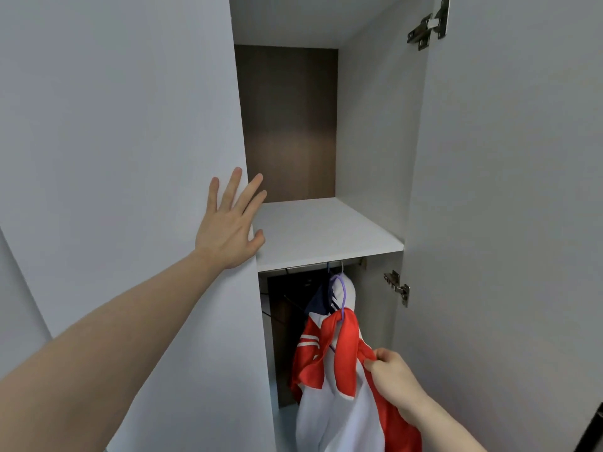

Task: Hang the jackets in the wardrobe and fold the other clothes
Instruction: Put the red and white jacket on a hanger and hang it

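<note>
Left grip [228, 223] lies flat with its fingers spread and straight against the edge of the closed wardrobe door [130, 141], holding nothing; it sits just left of the wardrobe shelf [326, 236], at shelf height. Below that shelf, under its front edge, a red and white jacket [336, 380] hangs on a purple hanger [341, 295] whose hook reaches up to the rail just under the shelf. Right grip [391, 370], below the shelf and to its right, pinches a fold of the jacket's red fabric between thumb and fingers.

My judgement is that the jacket is light, soft and limp: it drapes in loose folds and will swing on the hanger if tugged. The cloth looks smooth, perhaps a little slippery, so a pinch at the shoulder seam or collar near the hanger should steer it better than a pull on a loose flap.

Right of the shelf stands the open door [505, 223] with two metal hinges. The rail itself is mostly lost in shadow beneath the shelf, a dark garment behind the jacket is barely readable, and the jacket's hem is cut off at the bottom edge
</note>
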The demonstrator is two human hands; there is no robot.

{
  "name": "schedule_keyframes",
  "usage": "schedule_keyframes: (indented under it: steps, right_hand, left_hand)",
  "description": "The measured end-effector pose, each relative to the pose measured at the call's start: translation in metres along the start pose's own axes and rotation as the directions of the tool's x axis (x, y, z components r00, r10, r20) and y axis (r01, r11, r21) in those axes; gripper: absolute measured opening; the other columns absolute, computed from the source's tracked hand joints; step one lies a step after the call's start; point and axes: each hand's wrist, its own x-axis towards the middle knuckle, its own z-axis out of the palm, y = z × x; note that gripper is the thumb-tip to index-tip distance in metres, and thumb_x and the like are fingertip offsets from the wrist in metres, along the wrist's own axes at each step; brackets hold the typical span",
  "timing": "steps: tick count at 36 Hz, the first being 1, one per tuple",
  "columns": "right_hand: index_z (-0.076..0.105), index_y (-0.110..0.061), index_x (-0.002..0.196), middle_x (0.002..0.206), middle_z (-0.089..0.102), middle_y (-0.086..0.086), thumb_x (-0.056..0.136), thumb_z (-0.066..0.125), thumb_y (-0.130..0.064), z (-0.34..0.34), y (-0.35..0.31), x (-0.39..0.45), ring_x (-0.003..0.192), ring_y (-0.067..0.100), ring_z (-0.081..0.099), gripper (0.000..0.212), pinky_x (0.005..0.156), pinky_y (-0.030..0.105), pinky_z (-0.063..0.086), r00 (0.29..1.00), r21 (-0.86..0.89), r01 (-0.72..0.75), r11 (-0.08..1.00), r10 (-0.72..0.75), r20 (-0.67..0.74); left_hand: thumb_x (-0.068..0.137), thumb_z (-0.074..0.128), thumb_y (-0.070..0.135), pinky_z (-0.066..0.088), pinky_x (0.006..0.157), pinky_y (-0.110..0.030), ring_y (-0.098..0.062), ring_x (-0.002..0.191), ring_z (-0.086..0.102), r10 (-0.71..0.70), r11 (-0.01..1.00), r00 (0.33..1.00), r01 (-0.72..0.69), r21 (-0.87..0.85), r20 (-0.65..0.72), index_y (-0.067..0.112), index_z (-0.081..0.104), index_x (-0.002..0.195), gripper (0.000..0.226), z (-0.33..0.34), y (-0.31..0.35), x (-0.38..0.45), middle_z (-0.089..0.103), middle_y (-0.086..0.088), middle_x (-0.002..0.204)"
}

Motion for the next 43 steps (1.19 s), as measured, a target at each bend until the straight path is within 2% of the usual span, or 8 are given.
schedule_keyframes:
  steps: [5,9,14,20,28,34,40,43]
  right_hand:
    - [0.073,-0.011,0.082,0.075,0.077,0.0,0.093,0.063,-0.015,-0.021,0.014,-0.006,0.072,0.014,0.073,0.016,0.07,0.028,0.053,0.998,-0.015,-0.003,1.0,0.004,0.059]
    - [0.072,-0.007,0.079,0.071,0.076,0.008,0.094,0.06,-0.003,-0.046,0.024,-0.015,0.059,0.014,0.068,0.02,0.058,0.023,0.048,0.999,0.033,-0.025,0.999,0.024,0.027]
    - [0.073,-0.003,0.085,0.08,0.076,0.019,0.096,0.057,0.0,-0.076,0.027,-0.024,0.07,0.028,0.07,0.02,0.075,0.039,0.052,0.998,0.031,-0.062,0.998,0.061,0.032]
    - [0.071,0.002,0.089,0.084,0.075,0.024,0.097,0.056,-0.001,-0.091,0.017,-0.027,0.071,0.035,0.069,0.017,0.076,0.039,0.051,0.997,-0.05,-0.066,0.997,0.067,0.029]
    - [0.073,-0.005,0.083,0.079,0.075,0.019,0.096,0.058,-0.003,-0.097,0.011,-0.033,0.066,0.023,0.066,0.02,0.073,0.037,0.049,0.996,-0.16,-0.047,0.986,0.057,0.062]
    - [0.075,-0.007,0.085,0.084,0.075,0.023,0.097,0.056,-0.002,-0.109,0.011,-0.045,0.075,0.035,0.07,0.023,0.089,0.055,0.053,0.995,-0.171,-0.049,0.984,0.063,0.077]
    - [0.076,-0.005,0.085,0.081,0.075,0.022,0.098,0.055,0.001,-0.123,0.015,-0.058,0.072,0.03,0.068,0.025,0.08,0.045,0.05,0.997,-0.143,-0.059,0.988,0.065,0.043]
    - [0.075,-0.002,0.088,0.081,0.076,0.021,0.098,0.054,0.001,-0.124,0.018,-0.061,0.075,0.035,0.071,0.023,0.083,0.047,0.053,0.997,-0.123,-0.07,0.99,0.072,0.011]
  left_hand:
    - [0.089,0.044,0.052,-0.004,0.124,-0.061,-0.034,0.157,-0.007,-0.007,1.0,0.993,0.007,-0.002,-0.117,0.018,0.051,0.147,0.067,0.018,0.002,0.002,0.013,-0.004,0.171]
    - [0.086,0.05,0.047,-0.002,0.124,-0.061,-0.035,0.157,-0.003,0.0,1.0,0.986,-0.001,-0.006,-0.166,0.018,0.056,0.14,0.062,0.024,0.001,0.002,0.016,-0.004,0.17]
    - [0.085,0.048,0.047,-0.001,0.124,-0.063,-0.036,0.157,-0.005,-0.004,1.0,0.988,0.002,-0.014,-0.154,0.019,0.055,0.139,0.061,0.023,0.001,0.002,0.013,-0.004,0.17]
    - [0.086,0.046,0.047,-0.001,0.124,-0.063,-0.036,0.157,-0.006,-0.013,1.0,0.989,0.011,-0.016,-0.145,0.019,0.057,0.138,0.06,0.022,0.001,0.002,0.014,-0.004,0.17]
    - [0.086,0.049,0.05,-0.001,0.124,-0.063,-0.036,0.157,-0.008,-0.023,1.0,0.995,0.022,-0.01,-0.098,0.022,0.059,0.132,0.055,0.02,0.002,0.001,0.011,-0.004,0.171]
    - [0.085,0.05,0.049,-0.001,0.123,-0.063,-0.035,0.157,-0.007,-0.022,0.999,0.992,0.019,-0.026,-0.125,0.022,0.061,0.127,0.051,0.024,0.001,0.001,0.011,-0.003,0.17]
    - [0.086,0.053,0.049,0.002,0.123,-0.064,-0.035,0.157,-0.008,-0.026,0.999,0.994,0.022,-0.036,-0.103,0.022,0.062,0.124,0.048,0.023,0.001,0.001,0.01,-0.002,0.17]
    - [0.086,0.054,0.049,0.003,0.123,-0.065,-0.036,0.157,-0.007,-0.029,0.999,0.996,0.025,-0.044,-0.088,0.022,0.062,0.123,0.047,0.021,0.002,0.001,0.011,-0.003,0.17]
